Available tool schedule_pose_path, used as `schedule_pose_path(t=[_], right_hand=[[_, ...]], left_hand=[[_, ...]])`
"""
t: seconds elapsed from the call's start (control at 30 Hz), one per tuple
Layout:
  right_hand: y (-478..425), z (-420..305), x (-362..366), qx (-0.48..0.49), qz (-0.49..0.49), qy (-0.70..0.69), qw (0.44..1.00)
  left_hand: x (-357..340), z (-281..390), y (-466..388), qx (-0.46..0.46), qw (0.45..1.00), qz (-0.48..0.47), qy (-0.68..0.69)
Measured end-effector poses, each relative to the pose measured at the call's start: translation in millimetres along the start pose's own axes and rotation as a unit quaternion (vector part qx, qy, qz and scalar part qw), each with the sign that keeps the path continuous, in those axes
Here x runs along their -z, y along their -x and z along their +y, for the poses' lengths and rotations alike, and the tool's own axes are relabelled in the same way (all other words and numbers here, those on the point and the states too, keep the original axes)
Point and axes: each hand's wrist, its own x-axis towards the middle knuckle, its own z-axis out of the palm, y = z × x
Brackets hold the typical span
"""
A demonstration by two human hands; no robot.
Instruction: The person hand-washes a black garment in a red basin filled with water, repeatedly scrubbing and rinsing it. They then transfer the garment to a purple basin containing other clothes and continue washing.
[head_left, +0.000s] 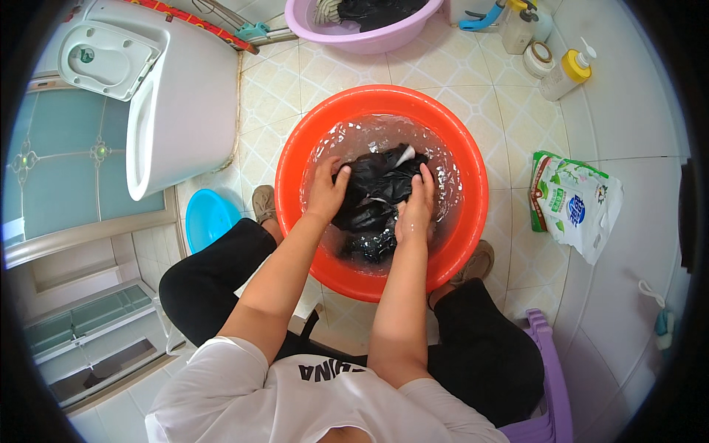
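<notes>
A red plastic basin (296, 235) of water stands on the tiled floor between my feet. In it lies a wet black garment (382, 180), bunched up, with a small white part at its top right; its lower end is under the water. My left hand (328, 191) rests against the garment's left side, thumb up and fingers curved. At the right side, my right hand (415, 207) touches the garment with its palm turned inward and fingers pointing up. Whether either hand grips the cloth cannot be told, as some fingers are hidden or wet.
Beyond the basin is a pink tub (360, 41) with dark and striped clothes. A white toilet (194, 99) and a blue basin (207, 219) are on the left. On the right are a detergent bag (576, 205), a pump bottle (565, 75) and a purple plastic stool (556, 382).
</notes>
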Motion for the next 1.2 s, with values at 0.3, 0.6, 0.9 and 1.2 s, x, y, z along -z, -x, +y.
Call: schedule_pose_path(t=[0.3,0.6,0.9,1.2], right_hand=[[-25.1,73.7,40.6,-0.081,0.035,0.189,0.978],[-28.3,48.5,42.8,-0.156,-0.056,-0.166,0.972],[-8.2,37.9,28.0,-0.115,-0.126,-0.197,0.965],[11.5,32.2,-16.4,-0.095,0.005,-0.168,0.981]], left_hand=[[-47.6,-32.2,8.9,0.179,0.954,-0.229,-0.075],[-7.1,73.2,58.0,-0.057,0.969,-0.222,0.098],[3.0,128.1,107.1,-0.246,0.956,-0.124,-0.101],[7.0,132.0,30.6,-0.039,0.983,-0.010,-0.180]])
